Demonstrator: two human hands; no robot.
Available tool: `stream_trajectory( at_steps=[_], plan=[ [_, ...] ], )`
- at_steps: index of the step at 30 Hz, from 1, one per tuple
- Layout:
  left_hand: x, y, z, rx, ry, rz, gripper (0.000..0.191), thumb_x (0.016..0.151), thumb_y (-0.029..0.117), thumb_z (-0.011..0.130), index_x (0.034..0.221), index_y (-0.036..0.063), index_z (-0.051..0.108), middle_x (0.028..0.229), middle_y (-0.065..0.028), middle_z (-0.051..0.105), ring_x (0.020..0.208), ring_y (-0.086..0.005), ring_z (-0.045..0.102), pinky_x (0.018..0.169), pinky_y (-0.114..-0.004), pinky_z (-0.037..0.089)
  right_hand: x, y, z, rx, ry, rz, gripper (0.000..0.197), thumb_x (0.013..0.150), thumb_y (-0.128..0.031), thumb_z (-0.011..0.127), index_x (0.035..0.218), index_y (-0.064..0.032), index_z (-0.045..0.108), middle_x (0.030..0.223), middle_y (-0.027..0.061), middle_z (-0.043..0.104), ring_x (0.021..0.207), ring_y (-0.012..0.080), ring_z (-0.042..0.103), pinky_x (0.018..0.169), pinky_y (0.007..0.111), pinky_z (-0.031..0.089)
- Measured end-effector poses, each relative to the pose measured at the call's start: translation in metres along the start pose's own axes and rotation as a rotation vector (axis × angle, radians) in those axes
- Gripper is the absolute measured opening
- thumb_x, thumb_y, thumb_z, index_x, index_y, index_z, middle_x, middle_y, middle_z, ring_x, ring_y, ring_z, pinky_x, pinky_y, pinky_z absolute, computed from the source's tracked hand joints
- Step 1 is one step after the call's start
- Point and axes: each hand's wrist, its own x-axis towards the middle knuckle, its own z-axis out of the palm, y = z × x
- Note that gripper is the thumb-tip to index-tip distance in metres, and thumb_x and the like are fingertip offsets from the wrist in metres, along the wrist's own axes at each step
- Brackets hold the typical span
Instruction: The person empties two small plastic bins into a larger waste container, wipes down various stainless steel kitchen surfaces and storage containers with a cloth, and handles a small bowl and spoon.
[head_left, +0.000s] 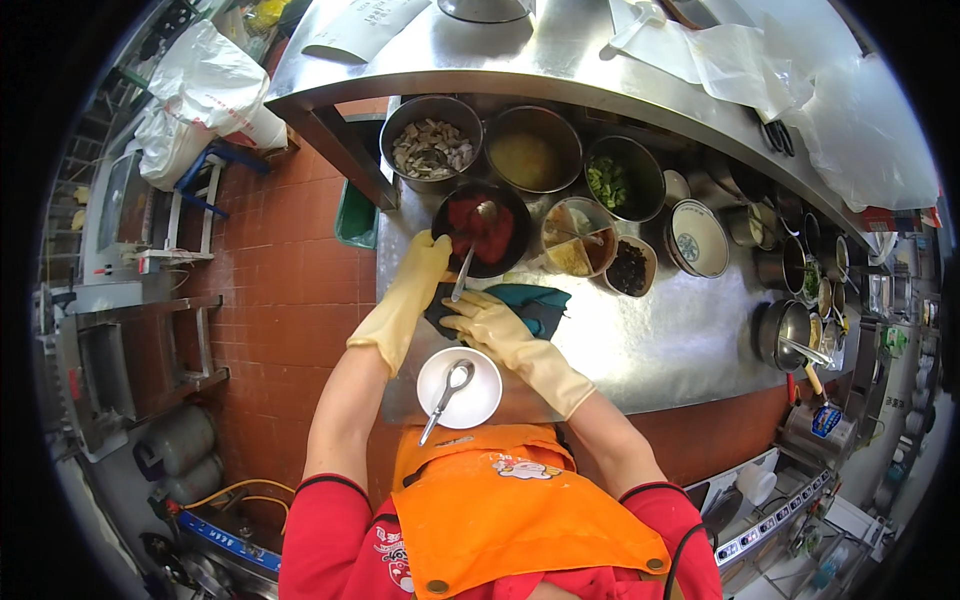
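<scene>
My left hand (429, 262), in a pale yellow rubber glove, grips the near left rim of a dark round bowl (517, 251). Red food (495, 232) lies in that bowl, and a metal spoon (466, 264) leans in it with its handle towards me. Just below, my gloved right hand (491, 322) rests on a dark and teal cloth (551, 300), its fingers pointing left near the spoon's handle end. Whether the fingers grip the cloth is hidden. A white bowl (484, 405) with a metal spoon (452, 390) inside stands at the table's front edge, close to my orange apron.
Behind the dark bowl stand metal pots of chopped pieces (431, 146), yellowish liquid (525, 157) and green vegetables (606, 180). Rightward are a divided condiment container (551, 232), a dark-filled tub (628, 268) and patterned bowls (701, 236). A steel shelf (570, 56) overhangs the steel table (660, 345).
</scene>
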Motion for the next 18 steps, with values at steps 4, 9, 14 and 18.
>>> stream_trajectory(
  at_steps=[4, 9, 14, 18],
  plan=[
    [-0.026, 0.013, -0.025, -0.111, 0.138, -0.027, 0.030, 0.093, 0.020, 0.052, 0.113, -0.0015, 0.057, 0.092, -0.0107, 0.063, 0.079, -0.0209, 0.063, 0.062, -0.035, 0.054, 0.040, 0.014, -0.005, -0.012, -0.001, 0.019, 0.041, 0.079, -0.013, 0.062, 0.120, -0.0100, 0.063, 0.130, 0.0123, 0.059, 0.124, 0.0315, 0.052, 0.104, 0.040, 0.041],
    [-0.074, -0.019, -0.070, -0.255, 0.378, -0.018, 0.029, 0.094, 0.019, 0.053, 0.112, -0.0037, 0.055, 0.090, -0.0108, 0.061, 0.077, -0.0205, 0.064, 0.066, -0.037, 0.056, 0.087, 0.033, 0.006, -0.236, 0.232, 0.158, 0.046, 0.080, -0.015, 0.060, 0.125, -0.0077, 0.060, 0.135, 0.0141, 0.054, 0.130, 0.0346, 0.045, 0.111, 0.044, 0.033],
    [-0.094, -0.047, -0.079, -0.306, 0.458, -0.114, 0.030, 0.095, 0.016, 0.050, 0.113, -0.0075, 0.051, 0.094, -0.0145, 0.062, 0.075, -0.0241, 0.067, 0.067, -0.039, 0.062, 0.108, 0.065, 0.001, -0.434, 0.369, 0.456, 0.053, 0.083, -0.019, 0.064, 0.133, -0.0072, 0.052, 0.140, 0.0188, 0.045, 0.130, 0.0416, 0.041, 0.104, 0.050, 0.038],
    [-0.096, -0.059, -0.074, -0.266, 0.398, -0.192, 0.028, 0.097, 0.016, 0.048, 0.115, -0.0056, 0.052, 0.096, -0.0147, 0.064, 0.078, -0.0247, 0.068, 0.069, -0.039, 0.061, 0.088, 0.062, 0.002, -0.368, 0.396, 0.697, 0.051, 0.086, -0.020, 0.061, 0.135, -0.0103, 0.051, 0.142, 0.0172, 0.044, 0.130, 0.0405, 0.041, 0.103, 0.050, 0.039]
  ],
)
